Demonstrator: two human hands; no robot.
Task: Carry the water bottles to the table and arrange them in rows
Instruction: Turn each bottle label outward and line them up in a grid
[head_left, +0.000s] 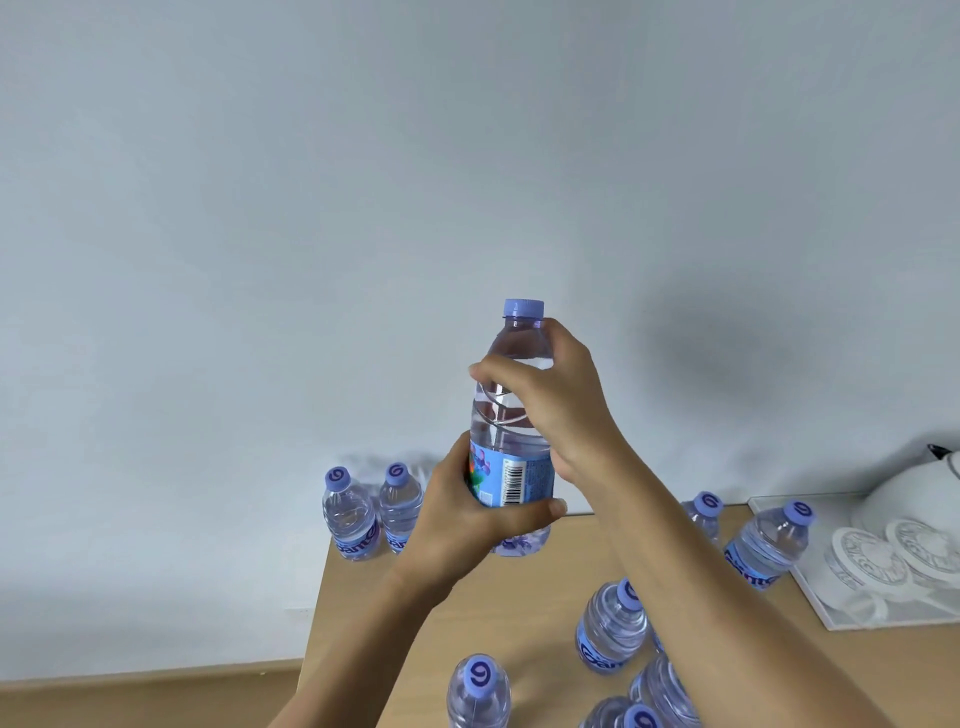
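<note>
Bottle (511, 415), upright, purple cap: my left hand (467, 514) grips its label, my right hand (550, 400) its shoulder. Table (467, 613): bottles standing, two at far left corner (371, 512). Tray (831, 603), right: white lidded items.

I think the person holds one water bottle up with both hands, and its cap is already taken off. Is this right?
Not quite. The head view shows the held bottle with its purple cap on. The rest is right: the left hand grips the label part and the right hand grips the upper part, both holding it above the table.
</note>
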